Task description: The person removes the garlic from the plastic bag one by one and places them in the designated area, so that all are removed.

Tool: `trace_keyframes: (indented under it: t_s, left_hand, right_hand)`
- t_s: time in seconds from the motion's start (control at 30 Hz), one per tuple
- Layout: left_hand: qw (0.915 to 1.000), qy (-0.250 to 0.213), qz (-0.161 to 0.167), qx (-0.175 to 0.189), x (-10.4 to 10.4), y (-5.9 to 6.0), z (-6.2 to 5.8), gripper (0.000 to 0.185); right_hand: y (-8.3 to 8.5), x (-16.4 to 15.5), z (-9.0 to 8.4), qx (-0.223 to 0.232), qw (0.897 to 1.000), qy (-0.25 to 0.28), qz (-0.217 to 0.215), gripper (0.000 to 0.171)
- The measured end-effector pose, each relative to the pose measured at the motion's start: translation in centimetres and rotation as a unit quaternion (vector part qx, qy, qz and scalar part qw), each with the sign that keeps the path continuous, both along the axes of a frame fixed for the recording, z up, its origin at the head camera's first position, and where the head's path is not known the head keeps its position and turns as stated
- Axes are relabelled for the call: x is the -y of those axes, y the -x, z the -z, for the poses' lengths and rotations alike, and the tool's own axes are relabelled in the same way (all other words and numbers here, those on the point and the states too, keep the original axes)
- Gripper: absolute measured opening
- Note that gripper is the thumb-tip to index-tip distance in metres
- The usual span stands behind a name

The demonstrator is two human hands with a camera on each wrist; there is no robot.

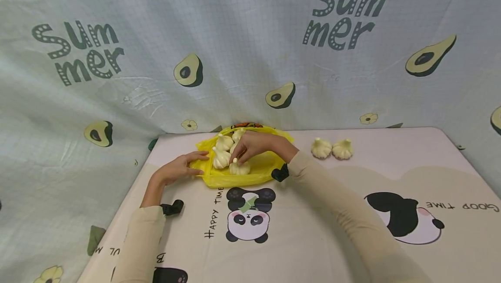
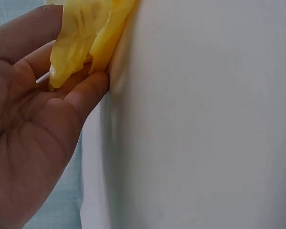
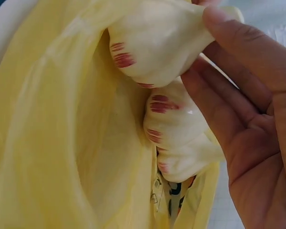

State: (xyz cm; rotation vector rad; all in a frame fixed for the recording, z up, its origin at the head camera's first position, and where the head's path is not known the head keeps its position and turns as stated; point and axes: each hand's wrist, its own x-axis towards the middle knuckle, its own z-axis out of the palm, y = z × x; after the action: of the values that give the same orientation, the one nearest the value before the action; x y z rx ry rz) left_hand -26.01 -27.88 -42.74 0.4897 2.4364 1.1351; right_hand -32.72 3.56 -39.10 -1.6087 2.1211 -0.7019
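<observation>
Head view: we find a yellow bag (image 1: 227, 182) spread on the table (image 1: 313, 218), its near edge just behind a printed panda (image 1: 248, 218). Several garlic bulbs (image 1: 221, 158) lie clustered toward the bag's left half. A separate pair of bulbs (image 1: 322, 148) sits on the table to the right, side by side and well apart from the bag. We record the left grip (image 1: 178, 169) at the bag's left end and the right grip (image 1: 258, 143) over its middle, fingers down on the nearest bulb (image 1: 241, 169). In our judgement the step in hand is moving bulbs between bag and table; which way this one travels we cannot tell.

Left wrist view: the left grip holds a gathered fold of yellow plastic between thumb and fingers. We assess this as steadying the bag, and recommend that it be maintained.

Right wrist view: the right grip pinches one bulb by its neck, red streaks showing on its rounded end, with the bag's wall beside it and further bulbs just beyond. If the bulb is coming out, we consider that the next move calls for a lift clear of the plastic; if it is going in, a gentle release among the others.
</observation>
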Motion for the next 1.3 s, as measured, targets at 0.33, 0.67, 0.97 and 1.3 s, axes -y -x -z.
trace_keyframes:
  t_s: [0.33, 0.67, 0.97, 1.3]
  left_hand:
    - [1.0000, 0.009, -0.003, 0.000, 0.0, 0.2, 0.2, 0.052]
    - [1.0000, 0.003, -0.002, 0.003, -0.1, 0.1, 0.1, 0.052]
    - [0.9999, 0.007, -0.005, 0.006, -0.1, 0.0, 0.1, 0.053]
    - [0.9999, 0.009, -0.006, 0.004, -0.3, 0.0, 0.0, 0.053]
  right_hand:
    - [-0.1, -0.6, 0.0, 0.026, 0.999, -0.005, 0.017, 0.026]
    - [-1.1, -3.6, -0.7, 0.014, 0.998, 0.028, 0.056, 0.027]
    - [-2.2, -6.2, -1.3, -0.010, 0.994, 0.062, 0.086, 0.027]
    - [-3.5, -8.3, -1.5, 0.001, 0.986, 0.098, 0.133, 0.022]
